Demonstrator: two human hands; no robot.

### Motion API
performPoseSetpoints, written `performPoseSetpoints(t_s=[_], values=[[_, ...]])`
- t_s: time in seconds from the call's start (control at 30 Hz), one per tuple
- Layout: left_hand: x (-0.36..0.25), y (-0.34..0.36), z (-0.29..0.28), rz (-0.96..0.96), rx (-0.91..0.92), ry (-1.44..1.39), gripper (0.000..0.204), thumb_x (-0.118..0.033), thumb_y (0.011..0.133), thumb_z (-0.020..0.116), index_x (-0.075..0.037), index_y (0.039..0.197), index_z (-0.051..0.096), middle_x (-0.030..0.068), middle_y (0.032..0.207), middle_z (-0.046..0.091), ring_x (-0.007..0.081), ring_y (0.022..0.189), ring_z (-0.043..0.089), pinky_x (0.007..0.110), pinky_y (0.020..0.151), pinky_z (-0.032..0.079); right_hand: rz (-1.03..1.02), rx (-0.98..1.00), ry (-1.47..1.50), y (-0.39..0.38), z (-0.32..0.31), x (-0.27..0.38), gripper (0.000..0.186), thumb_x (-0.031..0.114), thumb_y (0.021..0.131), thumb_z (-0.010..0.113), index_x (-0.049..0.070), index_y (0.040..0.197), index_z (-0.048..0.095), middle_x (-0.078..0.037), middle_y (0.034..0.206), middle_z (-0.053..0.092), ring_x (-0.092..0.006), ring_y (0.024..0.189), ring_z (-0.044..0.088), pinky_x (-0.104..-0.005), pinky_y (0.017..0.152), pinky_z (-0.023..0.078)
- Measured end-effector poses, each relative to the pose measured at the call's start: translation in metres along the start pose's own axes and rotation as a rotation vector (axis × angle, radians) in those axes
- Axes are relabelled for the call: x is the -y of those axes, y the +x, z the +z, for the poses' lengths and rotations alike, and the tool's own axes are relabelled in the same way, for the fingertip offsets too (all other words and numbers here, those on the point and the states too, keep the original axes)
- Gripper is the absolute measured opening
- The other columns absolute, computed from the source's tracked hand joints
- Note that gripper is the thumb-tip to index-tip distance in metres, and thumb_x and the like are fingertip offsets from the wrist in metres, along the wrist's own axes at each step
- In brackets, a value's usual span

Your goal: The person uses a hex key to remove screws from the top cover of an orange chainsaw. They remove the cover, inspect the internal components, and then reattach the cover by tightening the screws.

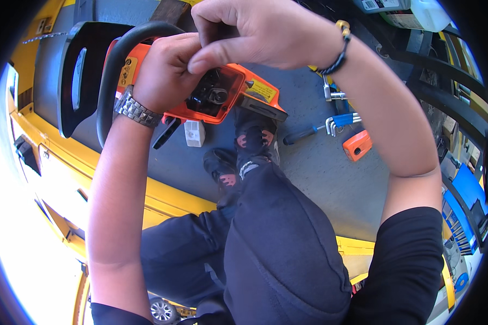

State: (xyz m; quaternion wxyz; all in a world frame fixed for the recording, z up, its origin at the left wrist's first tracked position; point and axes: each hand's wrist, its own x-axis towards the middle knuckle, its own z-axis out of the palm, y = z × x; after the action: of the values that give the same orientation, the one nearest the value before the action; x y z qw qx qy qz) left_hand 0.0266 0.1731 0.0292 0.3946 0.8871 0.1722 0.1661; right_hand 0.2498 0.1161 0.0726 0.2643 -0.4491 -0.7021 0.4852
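An orange chainsaw (233, 80) with a black front guard (74, 81) and a curved black handle (109, 73) lies ahead of me. Its body is uncovered on the near side, showing dark engine parts (214, 96). Over it, my left hand (168, 70), above a metal watch, is closed with the fingers curled out of sight. My right hand (244, 38) meets it from the right, thumb and fingers pinched together at the left hand's fingers. Whatever they grip is hidden. An orange cover (358, 145) rests apart at the right.
On the grey surface right of the saw are a blue-handled screwdriver (303, 134), hex keys in a blue holder (341, 122) and a metal tool (333, 94). A white block (194, 134) sits below the saw. My shoes (222, 167) are close by. Black rails (444, 103) curve along the right.
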Motion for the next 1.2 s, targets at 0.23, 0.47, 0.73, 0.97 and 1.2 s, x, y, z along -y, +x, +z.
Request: performPoseSetpoints(t_s=[0.23, 0.47, 0.73, 0.97, 1.2], values=[[-0.001, -0.002, 0.004, -0.073, -0.071, -0.077, 0.010, -0.006, 0.091, 0.076, -0.003, 0.100, 0.075, 0.0109, 0.088, 0.074, 0.0264, 0.078, 0.073, 0.033, 0.073, 0.059, 0.102, -0.637, 0.002, -0.007, 0.048, 0.018, 0.023, 0.020, 0.097, 0.067, -0.001, 0.092, 0.061, -0.023, 0.075, 0.067, -0.0409, 0.071, 0.070, -0.0459, 0.066, 0.054], [-0.011, 0.006, 0.003, -0.080, -0.062, -0.104, 0.013, -0.002, 0.092, 0.074, 0.000, 0.104, 0.075, 0.0106, 0.095, 0.076, 0.0242, 0.083, 0.075, 0.032, 0.076, 0.060, -0.049, -0.817, 0.067, 0.000, 0.050, 0.000, 0.031, 0.013, 0.101, 0.051, -0.008, 0.123, 0.058, -0.024, 0.084, 0.069, -0.0354, 0.072, 0.071, -0.0412, 0.067, 0.057], [0.000, 0.001, 0.007, 0.077, -0.063, 0.043, 0.015, 0.003, 0.088, 0.070, -0.001, 0.102, 0.075, 0.0123, 0.098, 0.076, 0.0287, 0.084, 0.075, 0.034, 0.076, 0.060, 0.473, -0.482, 1.277, -0.033, 0.045, 0.029, 0.023, 0.012, 0.106, 0.043, 0.000, 0.119, 0.058, -0.011, 0.089, 0.068, -0.0190, 0.077, 0.070, -0.0290, 0.068, 0.056], [-0.009, 0.004, 0.008, 0.012, -0.126, -0.037, 0.007, -0.005, 0.094, 0.073, 0.000, 0.099, 0.074, 0.0120, 0.090, 0.073, 0.0279, 0.078, 0.073, 0.035, 0.071, 0.059, -0.318, -0.632, -0.214, -0.033, 0.037, -0.004, 0.010, 0.014, 0.096, 0.067, 0.005, 0.094, 0.062, -0.012, 0.083, 0.062, -0.0277, 0.075, 0.066, -0.0356, 0.067, 0.053], [-0.009, 0.002, 0.003, -0.043, -0.070, -0.070, 0.007, -0.003, 0.093, 0.072, 0.001, 0.099, 0.073, 0.0113, 0.088, 0.072, 0.0270, 0.078, 0.073, 0.035, 0.071, 0.059, -0.310, -0.684, -0.730, -0.026, 0.033, 0.005, 0.020, 0.022, 0.094, 0.069, 0.011, 0.081, 0.058, -0.006, 0.073, 0.059, -0.0257, 0.065, 0.064, -0.0363, 0.060, 0.050]])
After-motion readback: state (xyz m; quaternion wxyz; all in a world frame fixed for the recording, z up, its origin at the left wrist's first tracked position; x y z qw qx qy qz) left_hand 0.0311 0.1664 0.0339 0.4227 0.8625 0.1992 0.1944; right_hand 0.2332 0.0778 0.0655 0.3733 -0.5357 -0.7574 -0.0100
